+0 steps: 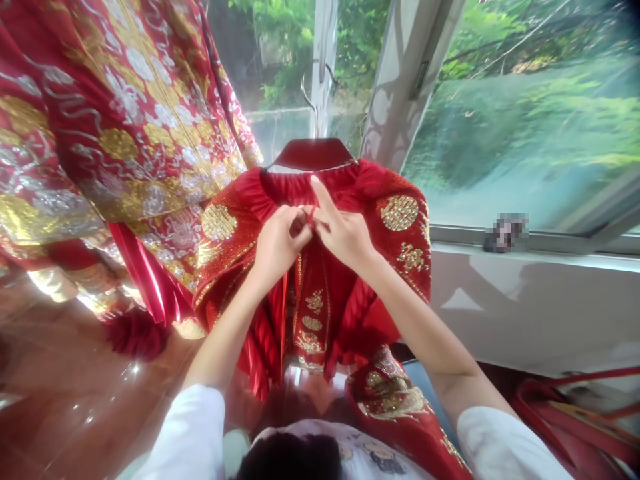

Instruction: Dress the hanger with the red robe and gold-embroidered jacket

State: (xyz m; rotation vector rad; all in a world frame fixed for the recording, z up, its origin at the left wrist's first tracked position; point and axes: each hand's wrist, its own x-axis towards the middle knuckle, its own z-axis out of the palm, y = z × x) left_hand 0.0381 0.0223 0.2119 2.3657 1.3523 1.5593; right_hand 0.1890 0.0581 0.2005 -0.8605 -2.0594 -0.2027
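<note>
A red garment with gold embroidery (395, 220) hangs on a red hanger (314, 152) whose metal hook catches on the window frame. Both my hands meet at its waistband, just below the hanger. My left hand (277, 241) is closed in a pinch on a thin red tie (311, 215). My right hand (340, 230) pinches the same tie from the other side, with its index finger stretched up along the fabric. The pleated red skirt (310, 313) falls between my forearms.
A second red robe with gold and silver embroidery (115, 120) hangs at the left. A window (525, 113) and a white sill (530, 253) lie behind, with a small blurred object on the sill. Red hoses or straps (575, 413) sit at lower right, and the floor (60, 400) is glossy brown.
</note>
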